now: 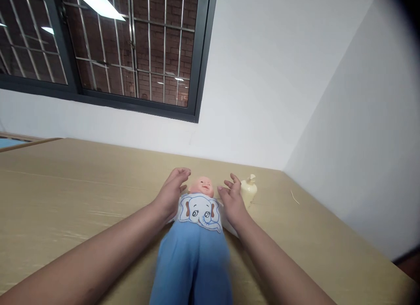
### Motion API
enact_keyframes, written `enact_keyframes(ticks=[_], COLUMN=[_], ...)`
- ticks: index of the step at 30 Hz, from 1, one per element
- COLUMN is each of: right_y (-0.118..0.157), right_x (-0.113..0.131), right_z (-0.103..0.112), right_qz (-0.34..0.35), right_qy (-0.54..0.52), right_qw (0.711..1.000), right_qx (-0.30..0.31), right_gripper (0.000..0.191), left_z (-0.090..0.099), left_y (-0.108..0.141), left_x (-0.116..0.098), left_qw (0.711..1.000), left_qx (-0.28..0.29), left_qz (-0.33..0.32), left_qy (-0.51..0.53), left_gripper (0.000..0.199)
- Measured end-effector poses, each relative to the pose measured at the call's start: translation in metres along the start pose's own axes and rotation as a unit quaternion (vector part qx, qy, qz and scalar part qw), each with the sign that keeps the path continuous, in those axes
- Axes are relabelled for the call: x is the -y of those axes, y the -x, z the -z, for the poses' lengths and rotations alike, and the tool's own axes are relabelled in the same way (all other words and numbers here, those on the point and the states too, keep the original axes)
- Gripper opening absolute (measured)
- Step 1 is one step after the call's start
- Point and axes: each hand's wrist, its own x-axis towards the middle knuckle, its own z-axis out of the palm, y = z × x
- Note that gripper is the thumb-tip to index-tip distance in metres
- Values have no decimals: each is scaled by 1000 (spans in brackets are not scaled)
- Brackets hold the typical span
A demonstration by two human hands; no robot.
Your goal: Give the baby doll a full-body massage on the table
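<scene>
A baby doll [204, 186] lies on its back on the wooden table, its head toward the wall. It wears a blue outfit [193, 257] with a white elephant patch [198, 212] across the chest. My left hand [172, 191] is beside the doll's head and shoulder on the left, fingers apart and curved inward. On the other side my right hand [232, 199] is held near the doll's shoulder with its fingers spread. Neither hand grips anything. The doll's arms are partly hidden behind my hands and forearms.
Just right of my right hand stands a cream pump bottle [248, 191]. A thin pale strip [295, 197] lies farther right on the table [82, 182]. White walls [262, 77] meet behind the table, and a barred window [131, 47] is at the upper left.
</scene>
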Motion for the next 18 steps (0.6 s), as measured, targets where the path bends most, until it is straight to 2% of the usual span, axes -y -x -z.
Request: enact_keyframes(ticks=[4, 7, 12, 15, 18], right_y=[-36, -60, -72, -70, -65], right_x=[-2, -10, -40, -54, -62], right_z=[-24, -39, -56, -59, -56], right_qz=[-55, -61, -95, -107, -91], right_qy=[-74, -83, -85, -89, -88], right_qw=[994, 991, 989, 989, 992], right_qx=[-53, -84, -76, -43, 6], right_gripper=[87, 93, 111, 106, 91], left_z=[-34, -46, -43, -38, -36], left_y=[-33, -46, -50, -50, -49], left_x=[16, 33, 61, 72, 77], left_qw=[998, 995, 991, 989, 988], left_qx=[-46, -68, -71, -56, -40], left_qz=[16, 18, 20, 16, 33], left_qy=[-37, -64, -107, -132, -147], left_gripper=[33, 32, 31, 31, 35])
